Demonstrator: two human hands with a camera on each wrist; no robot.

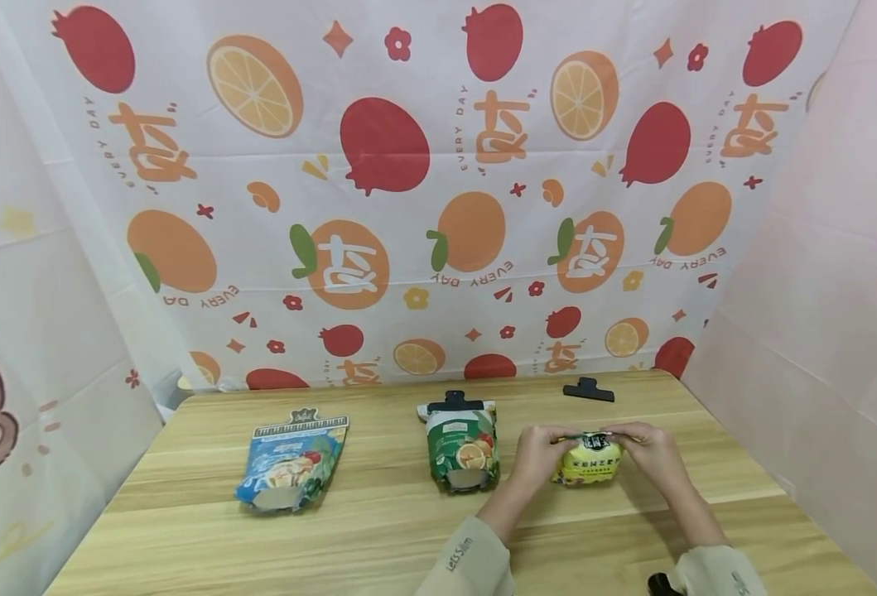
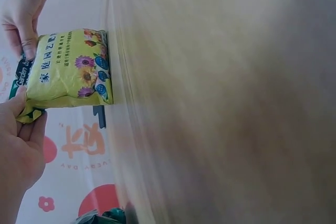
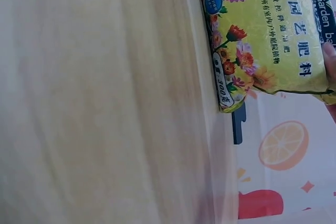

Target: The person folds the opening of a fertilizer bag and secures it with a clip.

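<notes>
A yellow bag of garden fertilizer (image 1: pixel 592 460) stands on the right side of the table, printed with flowers on its front. Its dark green top band (image 3: pixel 324 14) reads "Garden". The left hand (image 1: pixel 538 457) pinches one top corner, its thumb and fingers (image 2: pixel 32 132) on either side of the bag's edge. At the opposite top corner the right hand (image 1: pixel 652 454) pinches the bag in the same way. A loose black clip (image 1: pixel 589 389) lies on the table behind the bag.
To the left stands a green bag (image 1: pixel 462 451) with a black clip (image 1: pixel 455 402) across its top. Farther left leans a blue bag (image 1: pixel 289 468) under a pale ruler-like clip (image 1: pixel 301 420). A fruit-print curtain (image 1: pixel 408 323) hangs behind the wooden table (image 1: pixel 259 555).
</notes>
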